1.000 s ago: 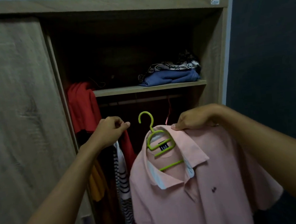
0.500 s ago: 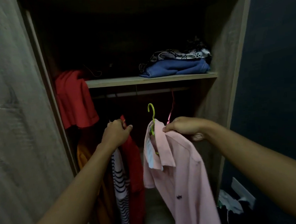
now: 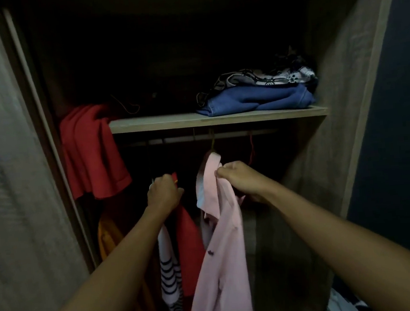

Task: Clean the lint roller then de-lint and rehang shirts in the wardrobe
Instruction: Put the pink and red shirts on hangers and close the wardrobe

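Observation:
A pink polo shirt [image 3: 223,254] hangs edge-on inside the wardrobe, its hanger hook [image 3: 212,142] up at the rail [image 3: 222,135] under the shelf. My right hand [image 3: 239,181] pinches the shirt's shoulder near the collar. My left hand [image 3: 163,193] is closed on the hanging clothes to the left, holding a red shirt [image 3: 188,244] and a striped shirt [image 3: 170,271] aside. No lint roller is visible.
A wooden shelf [image 3: 160,122] carries folded blue clothes [image 3: 256,99] and a patterned cloth on top. A red garment [image 3: 91,151] drapes over the shelf's left end. An orange garment [image 3: 109,239] hangs at far left. The sliding door [image 3: 5,174] stands left, the wardrobe side panel [image 3: 343,92] right.
I have moved closer. The pink shirt has gone up and into the wardrobe, turning edge-on, and its hook now reaches the rail. My left hand stays on the hanging clothes.

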The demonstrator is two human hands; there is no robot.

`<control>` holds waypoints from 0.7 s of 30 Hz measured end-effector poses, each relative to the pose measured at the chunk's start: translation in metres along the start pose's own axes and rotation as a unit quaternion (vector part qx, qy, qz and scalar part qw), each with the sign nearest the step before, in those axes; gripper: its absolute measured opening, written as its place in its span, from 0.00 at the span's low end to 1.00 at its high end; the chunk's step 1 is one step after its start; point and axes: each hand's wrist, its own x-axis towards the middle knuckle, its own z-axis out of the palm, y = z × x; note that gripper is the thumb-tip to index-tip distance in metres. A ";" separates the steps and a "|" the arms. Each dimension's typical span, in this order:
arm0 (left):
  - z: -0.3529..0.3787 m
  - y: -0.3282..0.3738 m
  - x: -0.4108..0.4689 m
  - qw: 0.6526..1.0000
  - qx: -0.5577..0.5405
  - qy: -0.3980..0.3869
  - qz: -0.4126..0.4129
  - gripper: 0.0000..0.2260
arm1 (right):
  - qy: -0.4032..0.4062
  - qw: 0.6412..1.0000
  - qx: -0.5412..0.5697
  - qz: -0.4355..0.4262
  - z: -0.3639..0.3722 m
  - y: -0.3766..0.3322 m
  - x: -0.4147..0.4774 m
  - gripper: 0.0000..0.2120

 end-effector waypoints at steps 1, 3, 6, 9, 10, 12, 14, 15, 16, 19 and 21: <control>0.000 -0.001 0.003 1.000 0.004 -0.002 0.009 0.17 | 0.005 1.000 -0.004 -0.007 0.003 0.000 0.009 0.10; 0.002 -0.004 0.007 0.999 0.008 -0.009 0.032 0.15 | 0.012 1.000 -0.008 -0.012 0.007 0.002 0.028 0.14; 0.004 -0.010 0.010 0.998 0.026 -0.016 0.062 0.13 | 0.040 0.999 -0.030 -0.016 0.014 0.006 0.053 0.20; 0.005 -0.014 0.012 0.995 0.052 -0.014 0.081 0.13 | 0.062 0.998 -0.025 -0.006 0.017 0.012 0.074 0.18; 0.005 -0.015 0.012 0.995 0.059 -0.015 0.083 0.14 | 0.061 0.998 -0.030 -0.001 0.018 0.014 0.078 0.15; 0.004 -0.017 0.013 0.994 0.065 -0.021 0.084 0.15 | 0.046 0.998 -0.038 0.007 0.021 0.018 0.086 0.13; 0.004 -0.017 0.014 0.994 0.067 -0.024 0.086 0.15 | 0.037 0.998 -0.054 0.016 0.024 0.025 0.090 0.13; 0.004 -0.016 0.015 0.993 0.069 -0.026 0.087 0.15 | 0.035 0.997 -0.062 0.017 0.025 0.028 0.090 0.13; 0.004 -0.016 0.015 0.993 0.074 -0.028 0.087 0.16 | 0.031 0.997 -0.067 0.018 0.025 0.031 0.089 0.13; 0.000 -0.013 0.013 0.992 0.082 -0.025 0.093 0.17 | 0.037 0.994 -0.099 0.006 0.024 0.030 0.083 0.21; -0.006 -0.011 0.009 0.992 0.069 0.001 0.104 0.18 | 0.041 0.988 -0.148 -0.020 0.020 0.027 0.076 0.22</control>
